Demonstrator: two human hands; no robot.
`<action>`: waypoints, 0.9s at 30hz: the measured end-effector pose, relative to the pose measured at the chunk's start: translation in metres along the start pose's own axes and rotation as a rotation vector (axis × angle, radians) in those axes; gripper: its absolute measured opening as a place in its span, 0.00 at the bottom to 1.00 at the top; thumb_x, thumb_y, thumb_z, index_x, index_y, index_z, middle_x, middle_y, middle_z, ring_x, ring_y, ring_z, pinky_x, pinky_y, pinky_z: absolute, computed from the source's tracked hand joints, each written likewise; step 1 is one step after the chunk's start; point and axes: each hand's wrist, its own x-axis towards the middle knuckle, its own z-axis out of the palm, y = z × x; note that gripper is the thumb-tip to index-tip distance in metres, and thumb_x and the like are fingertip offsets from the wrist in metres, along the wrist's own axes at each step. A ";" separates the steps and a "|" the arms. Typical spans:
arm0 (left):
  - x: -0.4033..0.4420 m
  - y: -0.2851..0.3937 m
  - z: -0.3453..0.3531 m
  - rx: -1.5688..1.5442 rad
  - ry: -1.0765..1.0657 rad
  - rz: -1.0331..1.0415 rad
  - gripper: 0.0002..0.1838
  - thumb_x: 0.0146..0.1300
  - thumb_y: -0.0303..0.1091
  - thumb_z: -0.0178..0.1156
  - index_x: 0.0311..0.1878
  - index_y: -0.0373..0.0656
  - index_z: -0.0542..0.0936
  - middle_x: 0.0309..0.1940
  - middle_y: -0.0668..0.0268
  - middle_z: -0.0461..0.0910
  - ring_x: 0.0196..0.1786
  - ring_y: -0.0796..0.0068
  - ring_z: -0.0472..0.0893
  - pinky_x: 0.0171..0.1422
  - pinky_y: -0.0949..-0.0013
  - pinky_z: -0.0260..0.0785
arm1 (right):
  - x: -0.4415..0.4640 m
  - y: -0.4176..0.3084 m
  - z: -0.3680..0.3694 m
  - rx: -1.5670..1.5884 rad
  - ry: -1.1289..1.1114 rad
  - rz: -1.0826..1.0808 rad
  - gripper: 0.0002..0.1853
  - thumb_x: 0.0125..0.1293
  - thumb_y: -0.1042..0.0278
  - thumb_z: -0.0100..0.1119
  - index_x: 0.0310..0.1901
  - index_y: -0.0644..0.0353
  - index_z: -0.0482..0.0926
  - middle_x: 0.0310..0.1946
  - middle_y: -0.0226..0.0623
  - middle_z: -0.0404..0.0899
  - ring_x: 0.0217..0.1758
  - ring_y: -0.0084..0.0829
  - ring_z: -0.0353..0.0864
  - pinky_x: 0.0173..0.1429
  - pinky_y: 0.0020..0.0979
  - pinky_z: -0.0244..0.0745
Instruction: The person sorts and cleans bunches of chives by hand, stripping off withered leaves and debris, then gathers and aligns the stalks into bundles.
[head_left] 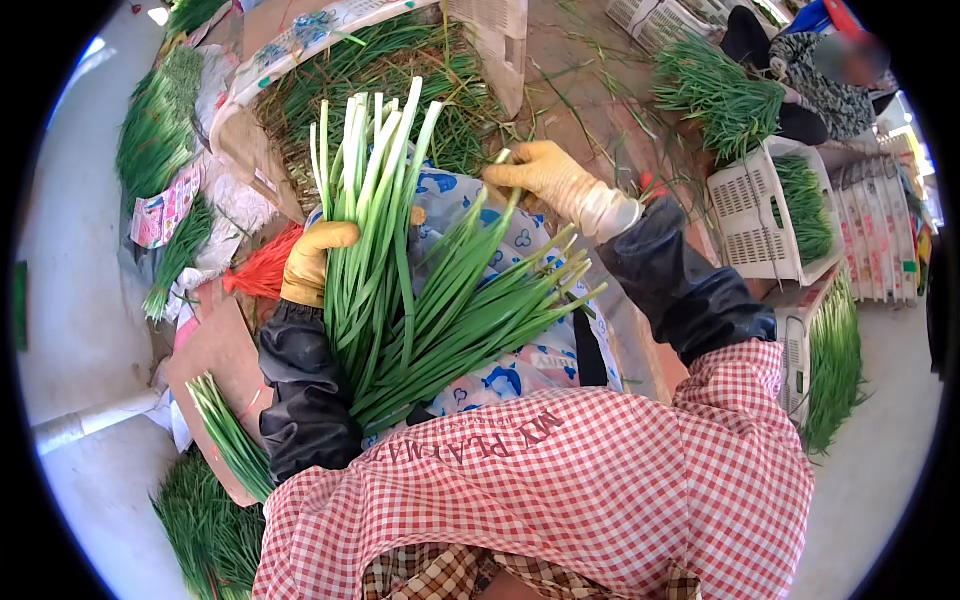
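Observation:
My left hand [316,262], in a yellow glove, is wrapped round an upright bunch of garlic chives [372,200], white stem ends at the top and green leaves hanging down. To the right, my right hand [548,178], also gloved, pinches a single chive stalk [506,178] near its pale end, thumb and fingers closed together. Loose chives [480,300] lie fanned across my lap, over a blue-patterned apron [505,378]. Parts of the left fingers are hidden behind the bunch.
Ahead stands a white crate [490,50] beside a heap of trimmings [400,90]. Red ties [266,262] lie left, near a cardboard sheet [225,370] bearing a chive bundle [230,430]. At right are chive-filled crates [745,220] and another person [825,90].

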 end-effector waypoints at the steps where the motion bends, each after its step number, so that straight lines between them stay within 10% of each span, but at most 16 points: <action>1: 0.000 0.000 -0.003 -0.002 0.001 0.001 0.46 0.49 0.37 0.67 0.71 0.36 0.58 0.57 0.45 0.74 0.44 0.63 0.82 0.45 0.66 0.80 | 0.003 0.016 -0.002 0.023 0.047 0.046 0.17 0.59 0.57 0.67 0.32 0.67 0.82 0.24 0.33 0.81 0.23 0.22 0.75 0.29 0.25 0.70; 12: -0.011 0.004 -0.010 -0.031 0.045 0.065 0.41 0.50 0.40 0.67 0.65 0.26 0.65 0.56 0.48 0.76 0.42 0.64 0.83 0.45 0.66 0.80 | -0.010 0.047 -0.018 -0.010 -0.011 -0.076 0.13 0.62 0.60 0.61 0.34 0.64 0.83 0.30 0.33 0.83 0.35 0.23 0.77 0.46 0.27 0.71; 14: -0.011 0.004 -0.013 -0.071 0.031 0.051 0.43 0.51 0.39 0.66 0.69 0.33 0.60 0.58 0.46 0.74 0.44 0.63 0.83 0.44 0.64 0.81 | 0.002 0.057 -0.034 -0.209 0.124 -0.161 0.11 0.61 0.61 0.60 0.34 0.62 0.83 0.31 0.37 0.84 0.36 0.29 0.81 0.43 0.30 0.74; 18: -0.012 0.002 -0.019 -0.090 -0.007 0.072 0.46 0.52 0.37 0.65 0.74 0.40 0.54 0.61 0.44 0.70 0.47 0.62 0.83 0.44 0.63 0.82 | 0.005 0.043 -0.085 -1.585 0.775 0.017 0.09 0.57 0.61 0.59 0.31 0.57 0.83 0.32 0.44 0.83 0.41 0.42 0.84 0.42 0.43 0.77; 21: -0.015 0.001 -0.022 -0.090 0.042 0.066 0.46 0.52 0.37 0.65 0.73 0.40 0.55 0.60 0.44 0.71 0.47 0.61 0.83 0.45 0.63 0.82 | -0.018 0.028 -0.061 -1.035 0.783 -0.241 0.14 0.60 0.55 0.59 0.35 0.58 0.83 0.29 0.42 0.84 0.37 0.41 0.85 0.39 0.40 0.76; 25: -0.018 0.000 -0.023 -0.049 0.058 0.106 0.46 0.52 0.36 0.65 0.73 0.40 0.55 0.60 0.44 0.72 0.47 0.61 0.83 0.45 0.62 0.82 | -0.010 0.015 0.007 -0.317 0.033 0.129 0.19 0.60 0.49 0.62 0.38 0.59 0.83 0.22 0.32 0.80 0.24 0.26 0.76 0.31 0.30 0.71; 27: -0.018 -0.004 -0.020 -0.050 0.088 0.132 0.45 0.52 0.36 0.64 0.73 0.39 0.56 0.59 0.45 0.73 0.47 0.62 0.83 0.45 0.62 0.82 | 0.001 0.032 0.022 -0.176 -0.006 0.175 0.16 0.59 0.53 0.63 0.37 0.60 0.83 0.20 0.30 0.77 0.21 0.24 0.71 0.28 0.28 0.67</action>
